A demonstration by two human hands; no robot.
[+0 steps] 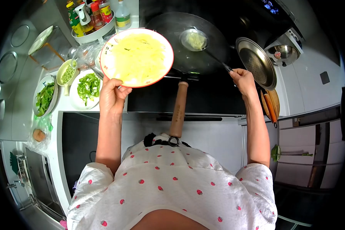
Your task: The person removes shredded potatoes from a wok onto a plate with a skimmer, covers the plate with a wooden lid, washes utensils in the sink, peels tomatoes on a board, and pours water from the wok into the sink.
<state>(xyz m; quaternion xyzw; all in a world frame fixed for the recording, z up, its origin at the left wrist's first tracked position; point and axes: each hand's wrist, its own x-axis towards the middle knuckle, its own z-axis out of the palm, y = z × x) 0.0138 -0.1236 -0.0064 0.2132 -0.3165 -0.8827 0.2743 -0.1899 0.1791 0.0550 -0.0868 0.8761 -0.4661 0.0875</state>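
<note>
My left hand (114, 96) grips the near edge of a white, red-rimmed plate (170, 57), fingers and thumb closed on it. Pale yellow, shredded-looking food (140, 57) covers the plate, which is held beside the wok. In my right hand (243, 81) is the dark handle of a skimmer (217, 60). The skimmer's round head is over the dark wok (165, 28) and holds a small heap of pale yellow-green food (196, 40). Liquid seems to lie in the wok, with a few green bits near its close edge. Its wooden handle (179, 109) points toward my body.
On the left counter are a plate of chopped greens (89, 89), a bowl of green pieces (68, 74) and a plate of leafy greens (45, 97). Bottles (97, 17) stand behind them. A metal lid (256, 63) and an orange-handled utensil (270, 106) are at right.
</note>
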